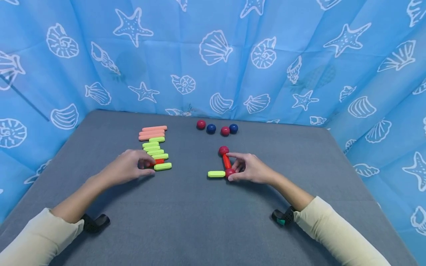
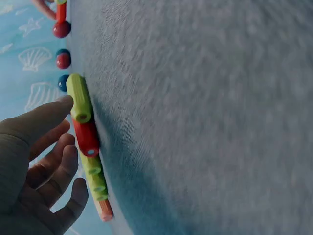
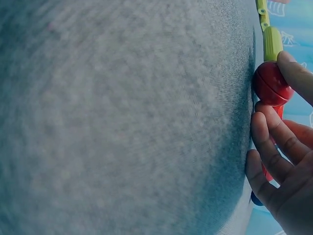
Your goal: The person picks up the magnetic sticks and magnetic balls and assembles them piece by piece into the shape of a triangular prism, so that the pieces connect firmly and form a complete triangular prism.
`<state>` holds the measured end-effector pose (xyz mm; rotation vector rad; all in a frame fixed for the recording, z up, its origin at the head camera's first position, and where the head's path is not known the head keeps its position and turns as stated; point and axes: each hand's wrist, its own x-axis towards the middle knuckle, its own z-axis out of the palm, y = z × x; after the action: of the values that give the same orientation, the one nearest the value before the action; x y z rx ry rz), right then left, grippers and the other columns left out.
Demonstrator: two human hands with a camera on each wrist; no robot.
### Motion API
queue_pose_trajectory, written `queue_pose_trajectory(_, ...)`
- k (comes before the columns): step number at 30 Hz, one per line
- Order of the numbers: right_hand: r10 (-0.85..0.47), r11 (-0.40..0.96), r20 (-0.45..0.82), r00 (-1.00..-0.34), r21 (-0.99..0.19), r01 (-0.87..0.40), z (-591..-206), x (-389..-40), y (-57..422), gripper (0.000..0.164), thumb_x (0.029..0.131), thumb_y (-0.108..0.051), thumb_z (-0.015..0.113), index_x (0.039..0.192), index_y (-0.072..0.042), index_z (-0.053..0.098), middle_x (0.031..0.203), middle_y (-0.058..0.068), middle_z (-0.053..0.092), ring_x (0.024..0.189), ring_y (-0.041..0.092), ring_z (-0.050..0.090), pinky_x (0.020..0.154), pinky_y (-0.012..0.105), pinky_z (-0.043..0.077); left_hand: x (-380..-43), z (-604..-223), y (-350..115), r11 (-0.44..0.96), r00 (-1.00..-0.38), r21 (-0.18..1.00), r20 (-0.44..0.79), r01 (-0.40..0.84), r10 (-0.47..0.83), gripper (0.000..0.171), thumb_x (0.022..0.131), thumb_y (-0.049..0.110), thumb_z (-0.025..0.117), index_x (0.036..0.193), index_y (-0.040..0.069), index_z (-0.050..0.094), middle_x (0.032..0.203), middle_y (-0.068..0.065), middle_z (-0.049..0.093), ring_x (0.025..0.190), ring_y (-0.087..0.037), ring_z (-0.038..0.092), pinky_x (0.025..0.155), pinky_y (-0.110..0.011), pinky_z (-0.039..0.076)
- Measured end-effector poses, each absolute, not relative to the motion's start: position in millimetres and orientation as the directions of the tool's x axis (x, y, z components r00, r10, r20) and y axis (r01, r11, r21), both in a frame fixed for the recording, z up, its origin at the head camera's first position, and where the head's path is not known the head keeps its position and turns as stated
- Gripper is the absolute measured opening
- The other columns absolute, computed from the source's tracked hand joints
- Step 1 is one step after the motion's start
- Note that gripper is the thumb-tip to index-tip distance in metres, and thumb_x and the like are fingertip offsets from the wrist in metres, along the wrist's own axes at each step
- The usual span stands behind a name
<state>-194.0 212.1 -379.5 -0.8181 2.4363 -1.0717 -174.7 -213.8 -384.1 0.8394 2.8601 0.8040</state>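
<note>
Four balls (image 1: 211,129) stand at the back of the table (image 1: 186,221). Your left hand (image 1: 131,165), fingers apart, is at a red stick (image 1: 159,161) flanked by green sticks (image 1: 160,156), pink sticks (image 1: 152,133) farther back; to their right, your right hand (image 1: 250,168) pinches the near red ball (image 1: 229,172) of the joined piece (image 1: 227,161).

No readable text, labels, brands, numbers or signs anywhere.

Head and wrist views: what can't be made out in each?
Head view: red stick at the left hand; that hand covers its left end.
Left wrist view: right hand, mostly cut off by the top edge.
Right wrist view: part of a blue ball, behind the right hand.
</note>
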Motion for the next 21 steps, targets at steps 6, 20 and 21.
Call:
queue_pose_trajectory(6,-0.635,0.546,-0.087,-0.767,-0.753,-0.367,-380.3,-193.9,211.9,0.078,0.083,-0.020,0.082,0.147,0.000,0.043,0.097,0.003,0.068,0.088,0.018,0.062,0.082,0.034,0.053,-177.8,-386.9,-205.4,0.727,-0.840,0.468,0.066,0.503,0.539,0.032,0.081,0.018,0.083,0.110,0.007,0.074,0.089,0.003,0.066,0.076,-0.011,0.055,0.067,-0.030,0.047)
queue_pose_trajectory(20,-0.632,0.546,-0.093,-0.770,-0.758,-0.357,-380.6,-193.9,211.5,0.078,0.083,-0.021,0.082,0.148,0.000,0.043,0.097,0.003,0.068,0.088,0.018,0.062,0.082,0.032,0.053,-177.8,-389.8,-186.7,0.734,-0.825,0.395,0.131,0.552,0.550,0.025,0.081,0.011,0.082,0.105,0.008,0.075,0.092,0.000,0.064,0.074,-0.012,0.052,0.065,-0.031,0.044)
queue_pose_trajectory(21,-0.632,0.546,-0.093,-0.769,-0.759,-0.356,-380.9,-194.0,211.5,0.078,0.083,-0.021,0.082,0.148,0.000,0.043,0.097,0.003,0.068,0.088,0.018,0.062,0.082,0.032,0.053,-177.7,-389.9,-184.8,0.730,-0.822,0.396,0.135,0.557,0.554,0.024,0.082,0.011,0.081,0.105,0.008,0.075,0.094,-0.001,0.065,0.075,-0.012,0.052,0.065,-0.031,0.044)
